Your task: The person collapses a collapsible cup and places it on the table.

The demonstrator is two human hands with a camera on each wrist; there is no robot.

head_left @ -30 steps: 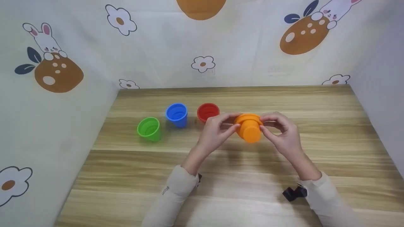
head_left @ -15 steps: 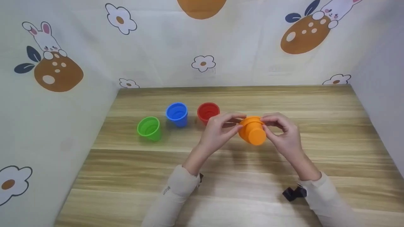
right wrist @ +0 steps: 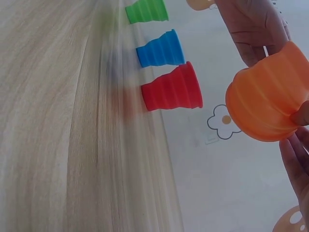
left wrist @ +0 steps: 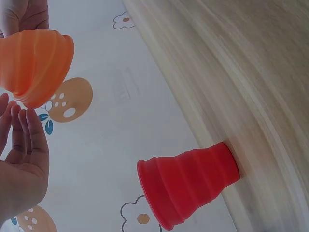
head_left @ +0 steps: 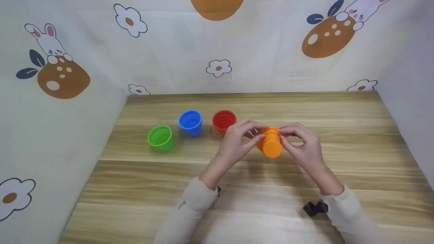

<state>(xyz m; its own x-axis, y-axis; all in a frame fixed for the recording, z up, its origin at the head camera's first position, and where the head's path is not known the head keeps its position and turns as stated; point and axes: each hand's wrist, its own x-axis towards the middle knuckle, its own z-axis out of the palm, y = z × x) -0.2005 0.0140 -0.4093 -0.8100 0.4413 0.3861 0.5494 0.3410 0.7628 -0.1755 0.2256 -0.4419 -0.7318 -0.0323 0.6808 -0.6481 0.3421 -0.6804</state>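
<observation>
orange cup (head_left: 272, 149) held above table (head_left: 142, 189) btwn both hands, neither rly nearer. Sides pinched by thumb + fingers of L hand (head_left: 237, 140) & R hand (head_left: 305, 145). Long axis set crosswise to grip, base aimed twd wearer.

Left arm (head_left: 181, 220) and right arm (head_left: 357, 223) are both reaching over the table (head_left: 135, 189) toward its far edge, converging at the hands. Left hand (head_left: 234, 145) is angling toward the right edge, thumb and fingers pinching. Right hand (head_left: 305, 145) is mirroring it, closer to that edge, also pinching. Both are hovering above the tabletop, thumbs sitting farther from the far edge than the index fingers. Opposing fingertips are facing each other, near but not touching. Wrists are showing bare.
</observation>
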